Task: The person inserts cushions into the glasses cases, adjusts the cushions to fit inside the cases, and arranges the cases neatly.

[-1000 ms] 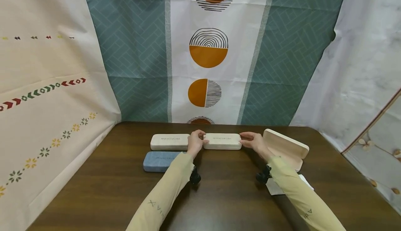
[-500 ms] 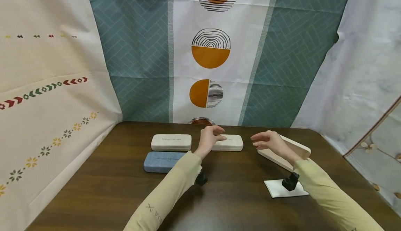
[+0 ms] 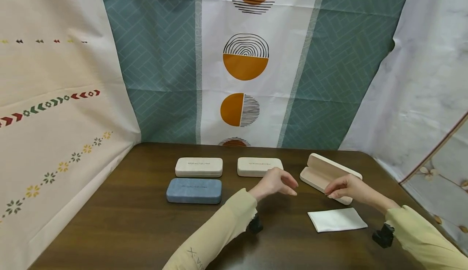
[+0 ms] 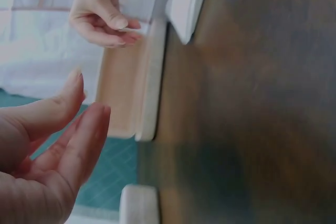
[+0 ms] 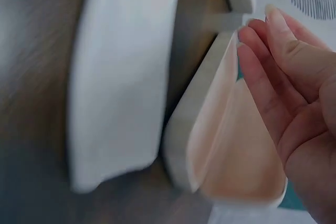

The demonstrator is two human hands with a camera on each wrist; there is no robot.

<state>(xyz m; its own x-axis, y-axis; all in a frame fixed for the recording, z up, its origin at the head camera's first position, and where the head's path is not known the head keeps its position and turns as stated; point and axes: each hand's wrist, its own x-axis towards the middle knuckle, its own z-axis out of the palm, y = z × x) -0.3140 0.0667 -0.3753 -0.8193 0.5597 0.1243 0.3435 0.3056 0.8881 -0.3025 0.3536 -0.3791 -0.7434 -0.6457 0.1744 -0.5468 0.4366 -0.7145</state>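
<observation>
My left hand hovers just in front of the right-hand closed white glasses case, its fingers loosely bent and holding nothing. My right hand is over the front part of an opened white glasses case with a peach lining; whether it touches the case I cannot tell. In the right wrist view its relaxed fingers hold nothing, and the lined inside of the case holds no visible thing. In front of the opened case lies a folded white cloth.
Another closed white glasses case lies at the back left, with a blue glasses case in front of it. All rest on a dark wooden table. Fabric hangings stand behind the table and along both sides.
Both hands leave the right-hand closed white case, which stays in place. The left moves right and nearer; the right moves right and nearer to the opened case, uncovering the white cloth.
</observation>
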